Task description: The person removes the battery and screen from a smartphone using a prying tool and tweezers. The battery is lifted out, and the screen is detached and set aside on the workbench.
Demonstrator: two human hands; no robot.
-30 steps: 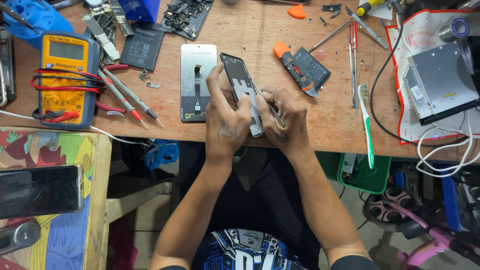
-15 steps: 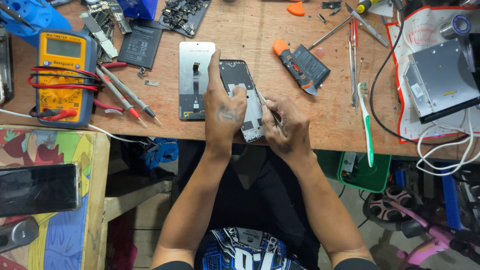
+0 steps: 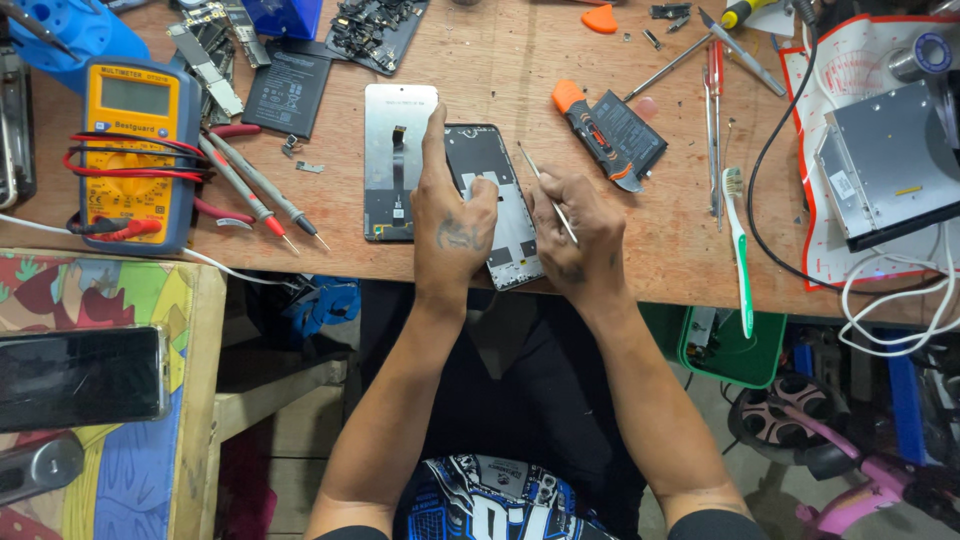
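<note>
An opened phone frame (image 3: 492, 170) lies flat on the wooden workbench (image 3: 480, 60) near its front edge. My left hand (image 3: 452, 215) rests on the frame, index finger stretched up along its left side and thumb pressed on its middle. My right hand (image 3: 578, 235) sits at the frame's right edge and grips thin metal tweezers (image 3: 545, 190), whose tip points up and left beside the frame. A detached screen panel (image 3: 393, 160) with a ribbon cable lies face down just left of my left hand.
A yellow multimeter (image 3: 130, 150) with red and black probes (image 3: 255, 195) lies at left. A phone battery (image 3: 288, 92), an orange-handled tool (image 3: 600, 130), screwdrivers (image 3: 712, 110), a green toothbrush (image 3: 740, 250) and a metal drive (image 3: 885, 170) crowd the bench. A dark phone (image 3: 80, 378) lies on a colourful side table.
The phone frame has gone from being held tilted above the bench to lying flat on it. My left hand has shifted onto its top, and my right hand now holds the tweezers upright beside it.
</note>
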